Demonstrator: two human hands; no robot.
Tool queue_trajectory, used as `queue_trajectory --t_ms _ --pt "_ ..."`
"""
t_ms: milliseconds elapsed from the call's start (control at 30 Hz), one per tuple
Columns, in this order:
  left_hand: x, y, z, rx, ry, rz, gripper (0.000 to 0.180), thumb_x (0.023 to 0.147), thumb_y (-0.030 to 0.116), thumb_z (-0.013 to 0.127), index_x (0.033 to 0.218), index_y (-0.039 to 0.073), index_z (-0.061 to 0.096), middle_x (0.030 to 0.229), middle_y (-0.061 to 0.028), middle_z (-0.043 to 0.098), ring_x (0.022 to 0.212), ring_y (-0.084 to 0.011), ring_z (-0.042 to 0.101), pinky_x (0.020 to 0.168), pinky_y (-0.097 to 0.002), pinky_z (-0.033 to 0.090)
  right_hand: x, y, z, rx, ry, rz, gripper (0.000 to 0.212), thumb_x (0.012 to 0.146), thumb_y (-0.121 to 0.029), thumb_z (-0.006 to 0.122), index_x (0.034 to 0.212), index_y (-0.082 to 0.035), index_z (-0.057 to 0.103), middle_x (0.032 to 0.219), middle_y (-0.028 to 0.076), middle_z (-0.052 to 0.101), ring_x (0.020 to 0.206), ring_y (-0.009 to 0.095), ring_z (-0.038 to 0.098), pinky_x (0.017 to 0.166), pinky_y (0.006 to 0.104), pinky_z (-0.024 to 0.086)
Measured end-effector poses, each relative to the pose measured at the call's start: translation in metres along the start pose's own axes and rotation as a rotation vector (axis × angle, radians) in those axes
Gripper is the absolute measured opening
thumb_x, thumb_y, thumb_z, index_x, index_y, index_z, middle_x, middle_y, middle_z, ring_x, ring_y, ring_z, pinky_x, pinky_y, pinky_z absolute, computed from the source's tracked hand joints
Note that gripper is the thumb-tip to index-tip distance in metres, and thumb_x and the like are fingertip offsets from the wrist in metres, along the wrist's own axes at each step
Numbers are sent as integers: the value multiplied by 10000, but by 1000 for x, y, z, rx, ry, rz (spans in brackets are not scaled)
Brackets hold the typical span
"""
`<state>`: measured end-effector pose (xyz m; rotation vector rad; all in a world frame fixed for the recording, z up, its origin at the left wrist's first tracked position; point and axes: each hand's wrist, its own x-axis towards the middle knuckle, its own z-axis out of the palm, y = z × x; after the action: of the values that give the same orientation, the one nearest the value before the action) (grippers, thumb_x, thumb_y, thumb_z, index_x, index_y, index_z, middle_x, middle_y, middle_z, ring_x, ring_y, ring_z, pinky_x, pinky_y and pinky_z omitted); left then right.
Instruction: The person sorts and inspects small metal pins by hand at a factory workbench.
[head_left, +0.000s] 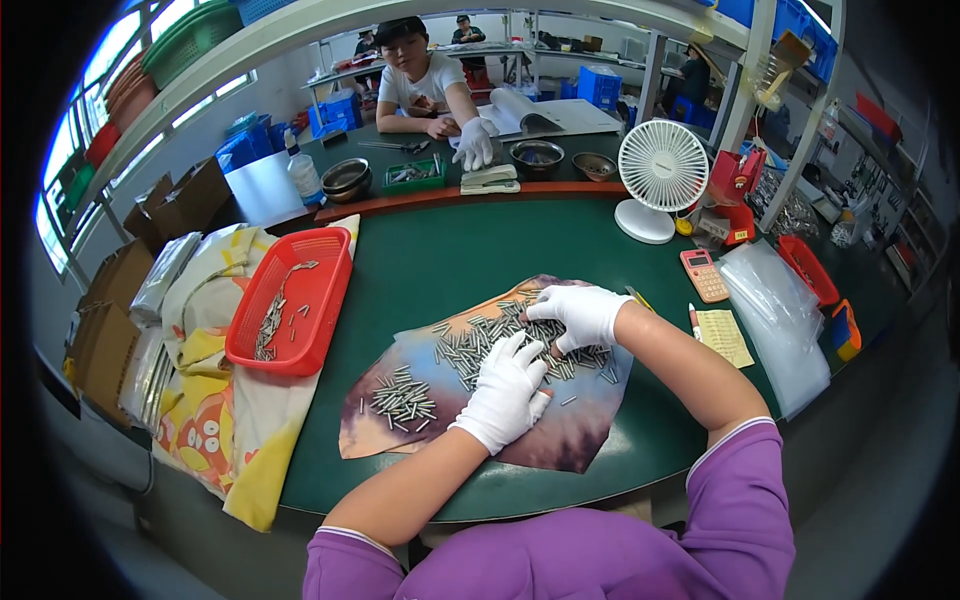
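Note:
A heap of short metal pins (pixel 462 352) lies on a tie-dye-patterned cloth (pixel 560 440) on the green table. A smaller pile of the same pins (pixel 403 398) sits apart toward the cloth's left side. My left hand (pixel 503 395), in a white glove with bare fingertips showing, rests on the heap's near edge with its fingers stretched forward. Over the heap's right part curves my right hand (pixel 580 314), also gloved, its thumb and fingers apart among the pins. Whether any pin sits under the fingertips is hidden.
Left stands a red plastic basket (pixel 336 262) with some metal pieces, on a yellow-patterned cloth (pixel 262 440). Right are a white fan (pixel 663 168), a calculator (pixel 704 276), a paper note (pixel 724 338), a pen (pixel 694 321) and plastic bags (pixel 775 320). A co-worker (pixel 425 85) sits opposite, behind several bowls.

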<state>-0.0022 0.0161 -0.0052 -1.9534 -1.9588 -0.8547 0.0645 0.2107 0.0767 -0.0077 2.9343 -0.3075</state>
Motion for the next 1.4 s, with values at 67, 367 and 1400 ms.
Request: queue_trajectory --t_ms 67,367,1400 --pt "1 -1 2 -22 16 19 328 724 193 731 985 10 651 1184 -166 571 1187 -384 492 1009 -492 420 5 11 7 91 24 -17 550 739 -220 809 1263 -165 653 1187 135 652 1151 339 589 996 407 462" --pt "-1 2 -1 -43 54 -32 292 729 185 725 963 24 658 1157 -144 582 1197 -386 495 1022 -490 412 1 1 12 65 155 12 258 811 -184 678 1059 -153 741 937 136 716 922 308 685 836 398 530" --pt "6 12 11 -324 247 -153 328 678 131 655 954 -46 662 1263 -218 552 1233 -403 484 1017 -495 446 299 169 -130 -422 613 597 221 814 -174 679 1022 -157 748 1077 153 707 994 357 679 868 433 546"
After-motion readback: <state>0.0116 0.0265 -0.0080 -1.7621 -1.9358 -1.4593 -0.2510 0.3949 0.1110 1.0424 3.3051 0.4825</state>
